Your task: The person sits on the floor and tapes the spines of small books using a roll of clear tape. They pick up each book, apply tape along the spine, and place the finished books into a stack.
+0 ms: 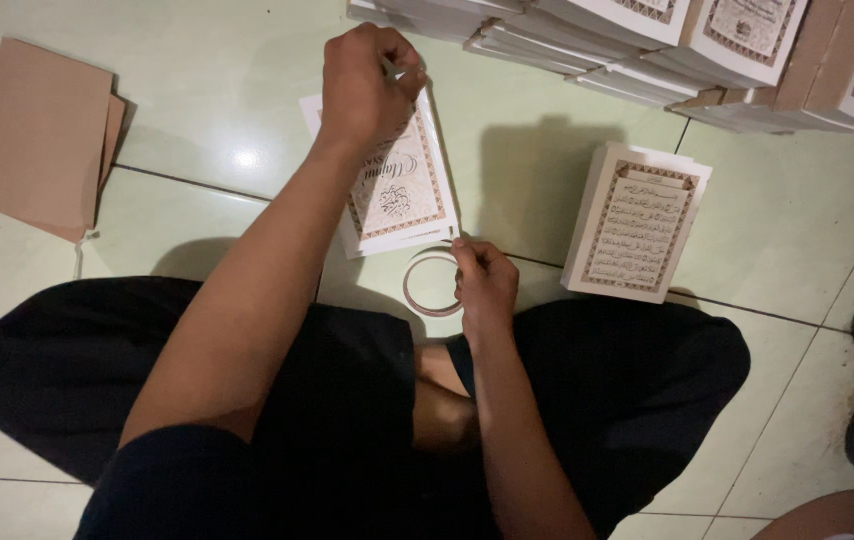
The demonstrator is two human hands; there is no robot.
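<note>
While seated cross-legged on pale green floor tiles (207,60), black trousers (67,370) filling the lower frame. Near centre, right hand (484,283) pinching the rim of a clear tape roll (427,290), roll lying flat just left of the fingertips. Above it, a small stack of white booklets (402,195) with ornate brown borders, far edge under the clenched left hand (367,85), fingers closed on something thin, unclear what. Right of centre, another booklet stack (637,225). Upper left, brown card sheets (42,135); top right, rows of more booklets (647,45).
</note>
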